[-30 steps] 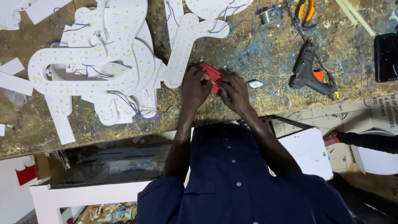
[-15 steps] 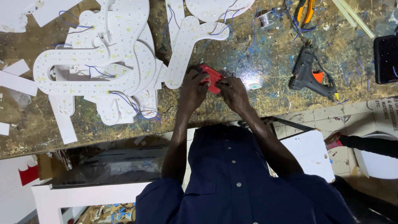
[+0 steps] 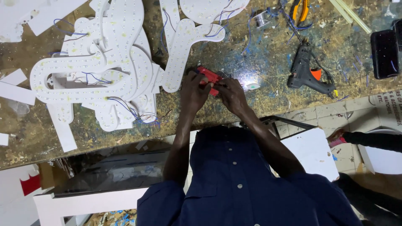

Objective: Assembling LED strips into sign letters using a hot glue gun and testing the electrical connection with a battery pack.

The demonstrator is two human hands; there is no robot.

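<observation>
Across the paint-spattered surface (image 3: 259, 50), white letter-shaped boards (image 3: 104, 71) studded with small lights and blue wires fill the left. Right of centre lies a black glue gun (image 3: 307, 73). Near the surface's front edge, left hand (image 3: 193, 90) and right hand (image 3: 231, 95) meet, fingers closed around a small red tool (image 3: 208, 76).

dark phone screen (image 3: 384, 49) far right edge, printed cardboard (image 3: 387, 102) below

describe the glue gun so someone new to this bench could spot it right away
On the paint-spattered workbench, look to the side of the right hand, away from the white letter panels. The glue gun lies flat there: dark grey, pistol-shaped, with an orange trigger.
</observation>
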